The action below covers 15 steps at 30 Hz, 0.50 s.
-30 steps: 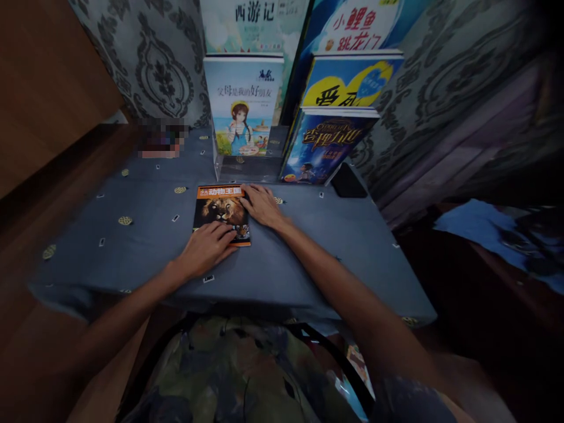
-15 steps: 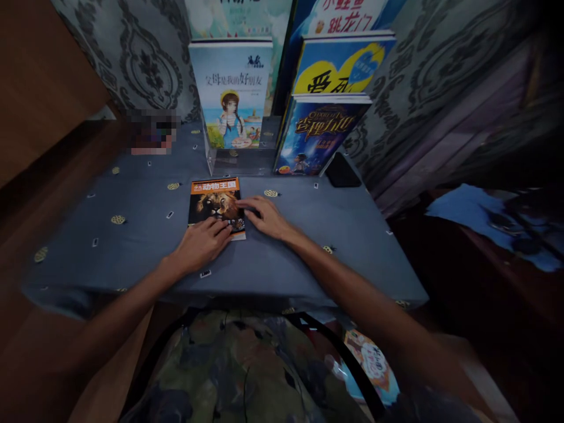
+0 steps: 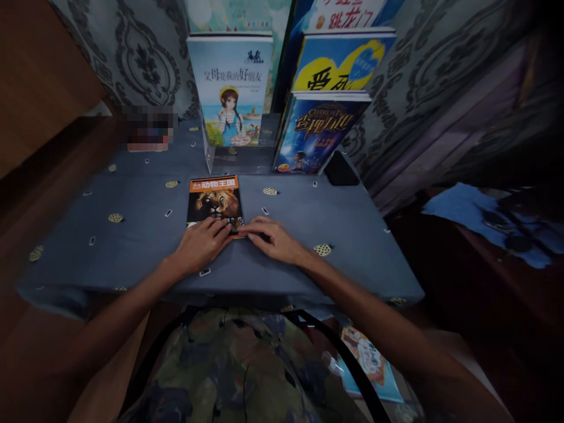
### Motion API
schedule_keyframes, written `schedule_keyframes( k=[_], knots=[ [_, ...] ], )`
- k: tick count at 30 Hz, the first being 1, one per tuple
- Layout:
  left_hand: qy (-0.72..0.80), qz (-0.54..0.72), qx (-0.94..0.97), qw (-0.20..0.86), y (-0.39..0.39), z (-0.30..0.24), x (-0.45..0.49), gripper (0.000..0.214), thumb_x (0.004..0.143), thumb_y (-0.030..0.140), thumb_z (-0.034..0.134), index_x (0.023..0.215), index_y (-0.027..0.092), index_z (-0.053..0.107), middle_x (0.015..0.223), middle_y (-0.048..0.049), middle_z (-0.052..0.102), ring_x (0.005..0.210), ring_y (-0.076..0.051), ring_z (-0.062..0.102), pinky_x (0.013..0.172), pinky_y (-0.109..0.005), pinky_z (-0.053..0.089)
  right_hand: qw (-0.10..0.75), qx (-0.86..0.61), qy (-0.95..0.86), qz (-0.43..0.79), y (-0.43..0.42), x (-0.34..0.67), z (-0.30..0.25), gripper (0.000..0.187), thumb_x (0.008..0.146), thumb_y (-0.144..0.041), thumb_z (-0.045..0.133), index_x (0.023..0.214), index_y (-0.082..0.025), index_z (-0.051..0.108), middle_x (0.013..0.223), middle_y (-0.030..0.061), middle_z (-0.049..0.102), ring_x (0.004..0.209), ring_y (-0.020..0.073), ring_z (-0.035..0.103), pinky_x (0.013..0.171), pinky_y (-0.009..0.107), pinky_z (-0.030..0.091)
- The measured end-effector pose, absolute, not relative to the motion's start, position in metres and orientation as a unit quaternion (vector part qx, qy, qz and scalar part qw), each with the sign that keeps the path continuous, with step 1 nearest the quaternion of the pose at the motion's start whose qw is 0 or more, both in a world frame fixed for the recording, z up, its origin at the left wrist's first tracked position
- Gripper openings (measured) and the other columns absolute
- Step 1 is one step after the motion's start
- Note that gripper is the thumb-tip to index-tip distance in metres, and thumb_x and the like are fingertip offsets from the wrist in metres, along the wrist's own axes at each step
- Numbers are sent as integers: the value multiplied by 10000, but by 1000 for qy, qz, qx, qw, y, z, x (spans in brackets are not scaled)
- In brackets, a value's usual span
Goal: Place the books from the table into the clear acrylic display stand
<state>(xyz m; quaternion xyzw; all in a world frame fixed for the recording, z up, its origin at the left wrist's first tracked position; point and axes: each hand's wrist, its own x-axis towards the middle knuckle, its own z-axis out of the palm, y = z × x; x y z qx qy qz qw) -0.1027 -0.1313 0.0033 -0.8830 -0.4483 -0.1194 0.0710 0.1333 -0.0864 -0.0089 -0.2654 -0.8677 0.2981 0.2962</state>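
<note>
A small book with a lion on its orange-topped cover (image 3: 214,200) lies flat on the table's blue-grey cloth (image 3: 132,235). My left hand (image 3: 202,244) rests palm down on the book's near edge, fingers stretched flat. My right hand (image 3: 273,238) lies on the cloth just right of the book's near right corner, its fingertips touching that corner, fingers apart.
Several picture books stand in a clear rack at the back: a girl-cover book (image 3: 231,88), a yellow-and-blue book (image 3: 341,61) and a dark blue book (image 3: 315,132). A black phone (image 3: 341,169) lies right of them. Patterned wall behind; another book (image 3: 368,364) lies on the floor by my right arm.
My right hand has slid from the book's far right corner down along its right edge to the near right corner. The left hand has stayed on the near edge.
</note>
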Motion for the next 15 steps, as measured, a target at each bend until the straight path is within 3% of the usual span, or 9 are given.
schedule_keyframes(
  k=[6,10,15],
  knots=[
    [-446,-118,-882,96,-137,-2,-101,323,1026,303,488,1263,163,656,1244,-133,702,1158,-265,632,982,-416,523,259,-235,-926,141,-99,134,-11,327,951,-144,499,1199,-190,707,1036,119,735,1018,239,630,933,414,485],
    [-419,-125,-894,96,-151,-4,-97,319,1018,219,482,1293,182,638,1279,-123,690,1243,-260,598,1044,-445,484,240,-239,-935,107,-105,134,-9,348,961,-155,490,1253,-186,678,1059,128,743,1020,248,621,911,421,478],
    [-434,-142,-885,91,-167,-4,-114,335,1020,202,455,1291,179,651,1274,-129,701,1225,-258,622,1013,-452,511,239,-243,-935,101,-107,135,-9,342,968,-166,485,1251,-174,677,1060,133,751,1032,250,629,896,417,482]
  ],
)
